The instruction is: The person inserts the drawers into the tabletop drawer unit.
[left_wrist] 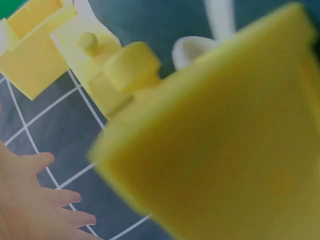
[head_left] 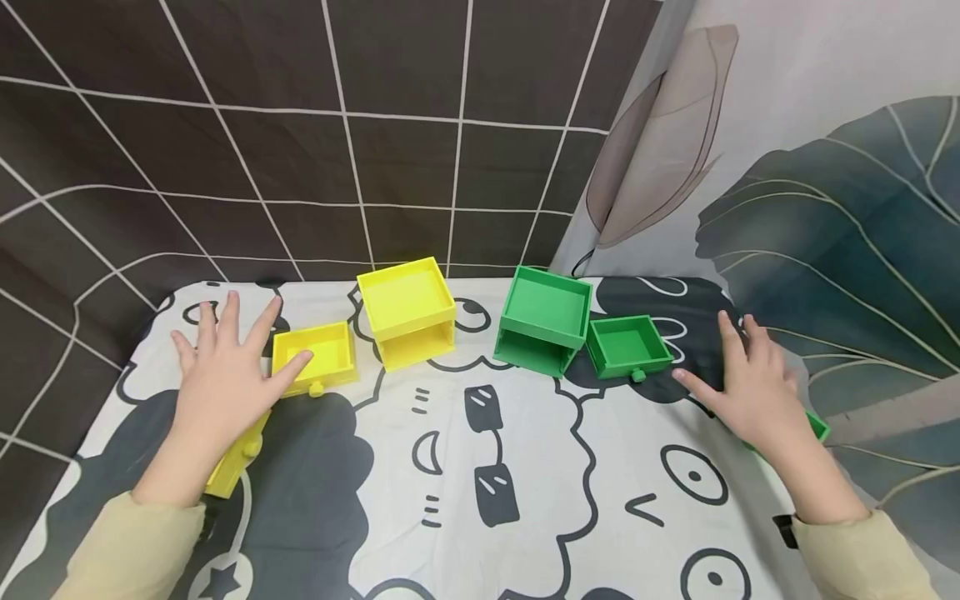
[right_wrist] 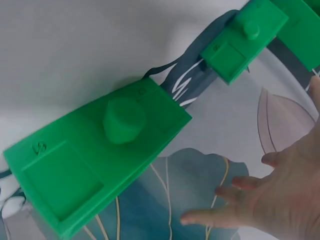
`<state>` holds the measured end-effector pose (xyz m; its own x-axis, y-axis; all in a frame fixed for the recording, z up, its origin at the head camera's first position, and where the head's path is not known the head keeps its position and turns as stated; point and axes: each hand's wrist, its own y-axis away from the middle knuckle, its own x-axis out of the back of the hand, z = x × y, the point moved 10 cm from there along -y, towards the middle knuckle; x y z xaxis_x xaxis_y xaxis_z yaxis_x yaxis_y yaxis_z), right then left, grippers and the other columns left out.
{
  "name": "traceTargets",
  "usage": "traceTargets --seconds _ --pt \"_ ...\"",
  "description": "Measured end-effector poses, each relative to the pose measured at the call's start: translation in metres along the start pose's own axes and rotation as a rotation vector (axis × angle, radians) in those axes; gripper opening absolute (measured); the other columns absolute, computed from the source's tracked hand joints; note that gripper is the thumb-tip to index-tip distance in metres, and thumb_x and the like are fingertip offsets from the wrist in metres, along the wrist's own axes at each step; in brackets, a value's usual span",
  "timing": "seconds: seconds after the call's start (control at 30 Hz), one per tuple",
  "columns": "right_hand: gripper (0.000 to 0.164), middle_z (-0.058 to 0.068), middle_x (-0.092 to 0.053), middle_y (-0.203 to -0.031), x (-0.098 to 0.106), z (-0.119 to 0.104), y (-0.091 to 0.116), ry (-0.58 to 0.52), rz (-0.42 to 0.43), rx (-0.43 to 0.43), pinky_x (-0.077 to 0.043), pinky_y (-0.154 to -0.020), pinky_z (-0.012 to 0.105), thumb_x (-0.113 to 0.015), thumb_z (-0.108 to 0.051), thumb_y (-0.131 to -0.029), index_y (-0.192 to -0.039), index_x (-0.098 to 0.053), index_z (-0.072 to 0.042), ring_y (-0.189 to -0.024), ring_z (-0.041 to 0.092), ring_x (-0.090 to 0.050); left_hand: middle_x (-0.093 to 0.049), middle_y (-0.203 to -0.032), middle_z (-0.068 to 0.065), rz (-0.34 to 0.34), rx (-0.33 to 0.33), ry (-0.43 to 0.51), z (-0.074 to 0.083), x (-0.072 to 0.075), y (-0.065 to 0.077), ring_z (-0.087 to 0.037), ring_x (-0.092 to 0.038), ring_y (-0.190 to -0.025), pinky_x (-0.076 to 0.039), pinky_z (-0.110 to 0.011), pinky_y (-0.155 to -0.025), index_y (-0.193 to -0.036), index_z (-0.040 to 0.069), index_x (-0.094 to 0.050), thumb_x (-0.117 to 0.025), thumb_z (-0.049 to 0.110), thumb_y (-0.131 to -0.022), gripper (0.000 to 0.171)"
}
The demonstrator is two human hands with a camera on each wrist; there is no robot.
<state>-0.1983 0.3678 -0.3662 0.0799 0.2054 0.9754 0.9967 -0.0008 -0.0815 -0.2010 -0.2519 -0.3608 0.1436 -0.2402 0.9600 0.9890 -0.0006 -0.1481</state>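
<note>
My left hand (head_left: 225, 379) is spread over the left side, fingers straight, thumb close to a small yellow drawer (head_left: 315, 354) with a knob. Under that wrist a second yellow drawer (head_left: 238, 458) shows partly; it looms large and blurred in the left wrist view. On the right, my right hand (head_left: 761, 392) hovers with fingers apart, holding nothing. A green drawer (head_left: 628, 346) lies to the left of its thumb. Mostly hidden beneath the right forearm is another green drawer (head_left: 817, 427), whose knobbed front (right_wrist: 85, 145) fills much of the right wrist view.
A yellow open-fronted box (head_left: 408, 304) and a green open-fronted box (head_left: 546, 312) stand at the back middle. The cloth (head_left: 420, 533) has cartoon faces. Behind rises a dark gridded curtain (head_left: 405, 158), with a leaf-patterned one (head_left: 825, 233) at the right.
</note>
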Motion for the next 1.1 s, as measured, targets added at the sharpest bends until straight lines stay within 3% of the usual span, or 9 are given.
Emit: traceTargets --seconds 0.33,0.57,0.73,0.8,0.87,0.93,0.97,1.03,1.1 --pt "0.092 0.045 -0.017 -0.165 0.001 -0.012 0.001 -0.232 -0.004 0.035 -0.023 -0.112 0.09 -0.061 -0.046 -0.107 -0.168 -0.012 0.002 -0.152 0.066 -0.018 -0.016 -0.172 -0.035 0.042 -0.039 0.065 0.027 0.012 -0.013 -0.062 -0.01 -0.158 -0.007 -0.085 -0.125 -0.166 0.011 -0.034 -0.062 0.048 -0.099 0.082" --pt "0.077 0.042 -0.03 -0.162 0.007 -0.021 0.0 -0.363 0.051 0.045 -0.033 -0.11 0.084 -0.056 -0.034 -0.11 -0.165 -0.021 0.007 -0.145 0.064 -0.033 -0.023 -0.171 -0.033 0.093 -0.096 0.098 0.05 0.019 -0.021 -0.057 -0.018 -0.159 -0.014 -0.077 -0.13 -0.163 0.008 -0.037 -0.064 0.044 -0.1 0.077" --pt "0.07 0.042 -0.037 -0.156 0.007 -0.025 0.001 -0.474 0.045 0.026 -0.041 -0.109 0.076 -0.056 -0.026 -0.111 -0.163 -0.024 0.008 -0.14 0.062 -0.042 -0.029 -0.17 -0.031 0.125 -0.151 0.13 0.072 0.024 -0.028 -0.054 -0.024 -0.158 -0.022 -0.072 -0.131 -0.16 0.005 -0.042 -0.064 0.037 -0.102 0.07" --pt "0.069 0.04 -0.041 -0.154 0.006 -0.025 0.003 -0.505 0.031 0.01 -0.05 -0.118 0.051 -0.056 -0.026 -0.111 -0.163 -0.024 0.007 -0.138 0.058 -0.046 -0.031 -0.169 -0.03 0.131 -0.171 0.141 0.082 0.026 -0.031 -0.053 -0.027 -0.158 -0.025 -0.071 -0.13 -0.159 0.005 -0.044 -0.064 0.035 -0.102 0.068" --pt "0.067 0.038 -0.045 -0.152 0.004 -0.024 0.006 -0.53 0.022 -0.009 -0.052 -0.11 0.019 -0.055 -0.028 -0.112 -0.163 -0.027 0.005 -0.136 0.034 -0.056 -0.033 -0.169 -0.029 0.132 -0.189 0.15 0.092 0.026 -0.033 -0.051 -0.028 -0.158 -0.027 -0.071 -0.13 -0.158 0.006 -0.045 -0.065 0.034 -0.102 0.066" --pt "0.065 0.037 -0.047 -0.151 0.002 -0.024 0.008 -0.573 0.011 -0.015 -0.042 -0.092 -0.003 -0.053 -0.028 -0.112 -0.163 -0.028 0.005 -0.127 0.005 -0.057 -0.035 -0.169 -0.028 0.135 -0.211 0.157 0.102 0.026 -0.036 -0.05 -0.03 -0.158 -0.028 -0.069 -0.13 -0.157 0.005 -0.047 -0.065 0.033 -0.102 0.065" --pt "0.064 0.037 -0.048 -0.151 0.001 -0.023 0.009 -0.597 0.006 -0.014 -0.036 -0.084 -0.008 -0.052 -0.028 -0.113 -0.163 -0.029 0.006 -0.12 -0.007 -0.054 -0.036 -0.168 -0.028 0.142 -0.226 0.156 0.107 0.026 -0.037 -0.05 -0.032 -0.157 -0.028 -0.068 -0.13 -0.156 0.005 -0.048 -0.065 0.033 -0.102 0.064" --pt "0.062 0.037 -0.048 -0.15 -0.001 -0.023 0.01 -0.662 -0.007 -0.011 -0.041 -0.086 -0.007 -0.049 -0.027 -0.114 -0.161 -0.029 0.009 -0.111 -0.023 -0.045 -0.039 -0.167 -0.028 0.146 -0.251 0.156 0.118 0.026 -0.039 -0.049 -0.034 -0.156 -0.029 -0.066 -0.131 -0.155 0.004 -0.05 -0.065 0.034 -0.101 0.063" --pt "0.062 0.034 -0.048 -0.148 -0.004 -0.023 0.011 -0.729 -0.028 -0.011 -0.045 -0.088 -0.005 -0.046 -0.026 -0.115 -0.16 -0.027 0.011 -0.11 -0.025 -0.048 -0.04 -0.166 -0.027 0.147 -0.272 0.158 0.129 0.025 -0.042 -0.048 -0.035 -0.156 -0.029 -0.064 -0.131 -0.154 0.004 -0.051 -0.065 0.034 -0.101 0.063"
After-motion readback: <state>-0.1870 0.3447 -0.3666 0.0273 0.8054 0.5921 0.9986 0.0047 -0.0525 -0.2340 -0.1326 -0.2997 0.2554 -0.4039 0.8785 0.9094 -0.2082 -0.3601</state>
